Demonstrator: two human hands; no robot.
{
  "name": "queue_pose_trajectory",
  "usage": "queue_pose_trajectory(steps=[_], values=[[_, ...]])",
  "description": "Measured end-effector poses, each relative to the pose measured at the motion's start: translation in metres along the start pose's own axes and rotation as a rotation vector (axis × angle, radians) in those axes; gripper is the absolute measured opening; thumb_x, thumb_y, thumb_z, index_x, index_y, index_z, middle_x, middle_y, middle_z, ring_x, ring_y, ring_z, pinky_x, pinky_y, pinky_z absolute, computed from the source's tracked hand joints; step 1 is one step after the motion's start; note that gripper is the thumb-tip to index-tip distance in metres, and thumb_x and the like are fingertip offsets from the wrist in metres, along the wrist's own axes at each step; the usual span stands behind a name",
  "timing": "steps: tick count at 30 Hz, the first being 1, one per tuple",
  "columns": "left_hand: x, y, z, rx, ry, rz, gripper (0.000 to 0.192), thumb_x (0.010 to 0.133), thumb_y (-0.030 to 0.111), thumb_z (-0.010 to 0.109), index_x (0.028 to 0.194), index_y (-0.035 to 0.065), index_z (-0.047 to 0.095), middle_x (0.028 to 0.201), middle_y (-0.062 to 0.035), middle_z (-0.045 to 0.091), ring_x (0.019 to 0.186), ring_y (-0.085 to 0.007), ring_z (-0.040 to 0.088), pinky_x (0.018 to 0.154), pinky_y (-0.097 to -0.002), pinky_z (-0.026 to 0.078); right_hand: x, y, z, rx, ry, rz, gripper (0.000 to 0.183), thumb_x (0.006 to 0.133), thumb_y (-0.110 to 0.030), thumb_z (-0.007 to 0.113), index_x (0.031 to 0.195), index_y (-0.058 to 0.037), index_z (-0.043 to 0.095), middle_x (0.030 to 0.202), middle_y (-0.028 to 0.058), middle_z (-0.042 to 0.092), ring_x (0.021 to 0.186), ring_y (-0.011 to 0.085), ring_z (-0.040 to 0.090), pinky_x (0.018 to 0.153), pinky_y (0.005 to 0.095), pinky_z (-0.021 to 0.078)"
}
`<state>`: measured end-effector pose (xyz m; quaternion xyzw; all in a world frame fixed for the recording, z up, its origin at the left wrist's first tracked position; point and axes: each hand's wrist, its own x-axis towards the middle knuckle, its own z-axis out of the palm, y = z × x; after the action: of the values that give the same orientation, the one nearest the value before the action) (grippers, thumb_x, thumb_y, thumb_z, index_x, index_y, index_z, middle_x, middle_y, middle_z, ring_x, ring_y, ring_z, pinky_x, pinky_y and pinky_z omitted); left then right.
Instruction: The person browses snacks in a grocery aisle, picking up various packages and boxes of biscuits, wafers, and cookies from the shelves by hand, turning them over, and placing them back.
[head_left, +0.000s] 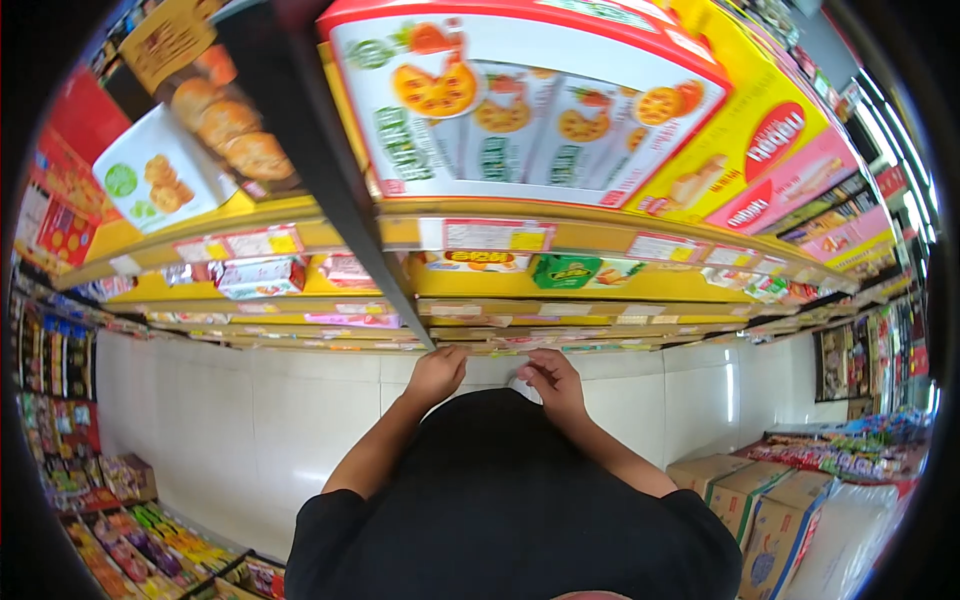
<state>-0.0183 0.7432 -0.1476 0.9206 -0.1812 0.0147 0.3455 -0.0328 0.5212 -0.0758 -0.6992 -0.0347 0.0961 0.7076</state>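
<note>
My left hand (438, 375) is low in front of the shelf unit, its fingers curled near the foot of the dark metal upright (345, 195); whether it touches a shelf edge or holds anything, I cannot tell. To its right, my right hand (555, 381) hangs near the lower shelf edges with its fingers apart and bent, and nothing shows in it. Above both hands, a large red and white snack box (525, 180) stands on the top yellow shelf (420, 208). Price labels (495, 235) run along the shelf's front. A green snack pack (566, 271) lies one shelf lower.
Yellow wafer boxes (720, 150) stand at the right of the top shelf, a white biscuit box (161, 176) at its left. Pale floor tiles (315, 405) lie around me. Cardboard cartons (780, 517) are at lower right, bins of packaged snacks (157, 544) at lower left.
</note>
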Motion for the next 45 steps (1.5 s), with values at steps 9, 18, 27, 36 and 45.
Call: queue_pose_trajectory(steps=[9,18,27,36,45], values=[[-0.247,-0.184,0.096,0.154,-1.005,-1.046,0.037,0.073,0.023,0.057,0.104,0.0036,0.060,0.110,-0.0170,0.057,0.104,-0.0311,0.054,0.086,-0.0379,0.045,0.018,0.008,0.041,-0.053,-0.221,0.127,0.013,0.086,-0.006,0.050,0.099,-0.0016,0.050,0.062,0.0005,0.046,0.050,0.0066,0.040,0.046,0.0214,0.0330],[-0.327,-0.166,0.069,-0.195,-0.377,-1.274,0.040,0.076,0.032,0.059,0.104,0.0032,0.056,0.101,-0.0181,0.060,0.100,-0.0316,0.055,0.084,-0.0377,0.045,0.021,0.027,0.070,-0.101,-0.321,0.242,0.012,0.089,-0.013,0.050,0.095,-0.0039,0.054,0.059,-0.0022,0.045,0.048,0.0052,0.038,0.044,0.0208,0.0314],[-0.211,-0.160,0.079,-0.232,-0.319,-0.930,0.034,0.077,0.032,0.056,0.101,0.0088,0.057,0.101,-0.0169,0.060,0.099,-0.0333,0.055,0.083,-0.0400,0.045,0.018,0.027,0.075,-0.049,-0.403,0.233,0.012,0.087,-0.006,0.049,0.098,-0.0015,0.053,0.073,0.0023,0.053,0.063,0.0089,0.051,0.059,0.0219,0.0428],[-0.138,-0.121,0.024,-0.062,0.558,-0.672,0.021,0.075,0.005,0.058,0.095,0.0017,0.054,0.087,-0.0144,0.056,0.076,-0.0281,0.055,0.067,-0.0366,0.046,0.018,0.038,0.059,-0.082,-0.325,0.113,0.016,0.081,-0.001,0.054,0.097,-0.0001,0.053,0.080,0.0040,0.055,0.069,0.0095,0.053,0.062,0.0232,0.0453],[0.016,-0.037,-0.173,0.449,0.663,-0.039,0.043,0.064,0.015,0.072,0.099,0.0025,0.050,0.093,-0.0154,0.052,0.089,-0.0340,0.048,0.078,-0.0406,0.038,0.038,0.028,0.045,0.101,-0.252,0.108,0.018,0.076,0.002,0.051,0.094,0.0003,0.054,0.078,0.0046,0.053,0.065,0.0104,0.052,0.058,0.0233,0.0441]])
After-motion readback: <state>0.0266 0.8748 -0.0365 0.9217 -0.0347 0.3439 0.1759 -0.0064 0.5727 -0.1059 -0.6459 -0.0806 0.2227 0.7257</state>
